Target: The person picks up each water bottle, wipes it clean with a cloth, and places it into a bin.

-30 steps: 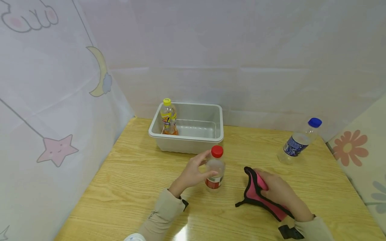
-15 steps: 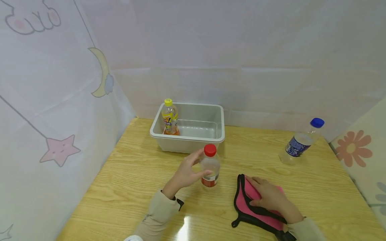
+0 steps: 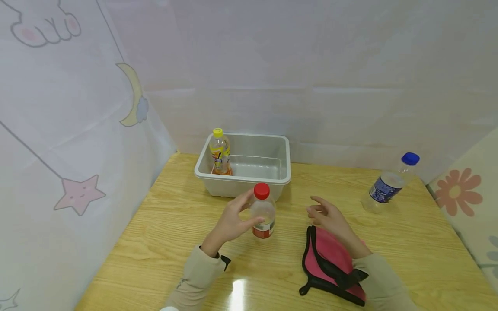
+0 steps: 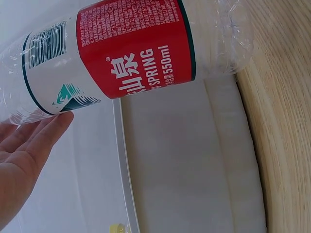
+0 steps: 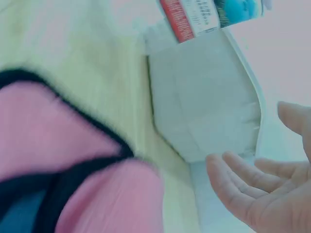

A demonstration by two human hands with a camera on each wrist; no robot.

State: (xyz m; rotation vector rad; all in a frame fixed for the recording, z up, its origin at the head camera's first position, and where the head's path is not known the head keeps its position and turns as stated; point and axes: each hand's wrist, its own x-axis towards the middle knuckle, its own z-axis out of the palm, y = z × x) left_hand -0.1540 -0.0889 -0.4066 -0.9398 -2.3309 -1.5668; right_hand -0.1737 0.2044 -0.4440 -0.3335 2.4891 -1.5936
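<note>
while left hand [image 3: 229, 221] grips red-cap bottle [image 3: 263, 211], right hand [image 3: 330, 218] hovers w/ fingers loose; l wrist view crops cap.

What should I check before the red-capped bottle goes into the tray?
1. Grip: left hand holds the clear plastic bottle with red cap and red label around its body: ok.
2. Cap on the bottle: ok.
3. Room in the grey plastic tray: only the yellow-capped bottle stands at its left end: ok.
4. Right hand open, off the pink pouch with black trim and holding nothing: ok.
5. Clear blue-capped bottle far to the right, out of the path: ok.
6. Bottle bottom clear of the table: cannot tell.
</note>
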